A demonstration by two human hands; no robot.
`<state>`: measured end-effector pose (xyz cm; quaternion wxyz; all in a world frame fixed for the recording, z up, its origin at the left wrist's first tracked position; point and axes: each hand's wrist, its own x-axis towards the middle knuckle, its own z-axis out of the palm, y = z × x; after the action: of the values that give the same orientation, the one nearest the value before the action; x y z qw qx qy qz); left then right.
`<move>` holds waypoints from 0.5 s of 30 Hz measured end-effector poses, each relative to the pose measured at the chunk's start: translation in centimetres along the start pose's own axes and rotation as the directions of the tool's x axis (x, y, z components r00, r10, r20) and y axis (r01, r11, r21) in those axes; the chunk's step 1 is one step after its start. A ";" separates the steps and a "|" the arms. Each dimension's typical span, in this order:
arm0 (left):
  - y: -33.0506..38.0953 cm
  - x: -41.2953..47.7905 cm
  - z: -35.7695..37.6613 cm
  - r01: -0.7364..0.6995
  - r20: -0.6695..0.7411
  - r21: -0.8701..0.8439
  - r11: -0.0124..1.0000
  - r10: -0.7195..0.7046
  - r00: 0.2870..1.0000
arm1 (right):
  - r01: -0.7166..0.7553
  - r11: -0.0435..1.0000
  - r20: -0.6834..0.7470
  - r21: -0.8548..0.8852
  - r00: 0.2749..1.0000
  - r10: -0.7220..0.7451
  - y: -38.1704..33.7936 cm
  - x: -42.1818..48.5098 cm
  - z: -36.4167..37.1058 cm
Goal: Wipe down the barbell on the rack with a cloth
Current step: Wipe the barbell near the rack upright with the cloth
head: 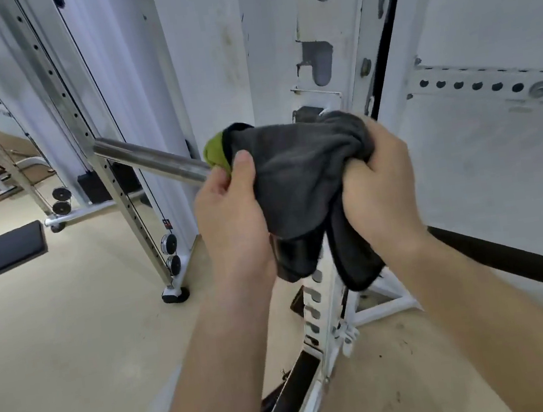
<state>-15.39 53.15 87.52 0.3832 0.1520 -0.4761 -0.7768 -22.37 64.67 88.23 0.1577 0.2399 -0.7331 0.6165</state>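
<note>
Lying on the rack, barbell runs far-left to near-right, its bare sleeve left of the cloth | cloth bunched over it, contact unclear | left hand pinches the cloth's left edge, nearer the sleeve | right hand fists the right end

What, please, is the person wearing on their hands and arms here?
Nothing that shows: the left hand and right hand are bare, without gloves or visible rings. Both forearms are uncovered to the frame's edge: no sleeves, watch or wristband.
</note>
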 end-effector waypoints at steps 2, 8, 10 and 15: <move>-0.6 2.7 -1.1 -0.036 -0.071 0.166 0.986 0.048 0.996 | 0.193 0.975 0.133 -0.113 0.975 -0.178 -0.2 1.0 3.6; -6.8 3.6 -4.9 0.264 0.001 0.103 0.959 -0.266 0.964 | 0.415 0.749 0.696 -0.517 0.713 0.086 2.0 3.7 6.7; -8.1 3.9 -4.6 0.340 0.020 0.050 0.939 -0.342 0.940 | 0.404 0.702 0.711 -0.587 0.672 0.207 1.3 4.2 6.6; -8.7 5.7 -3.7 0.529 0.099 0.025 0.848 -0.528 0.843 | 0.483 0.545 0.608 -0.685 0.792 0.063 1.7 1.9 6.2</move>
<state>-20.83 48.86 78.98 0.1301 0.2368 -0.4333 -0.8598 -24.49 58.50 86.70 0.1013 0.4021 -0.9063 0.0820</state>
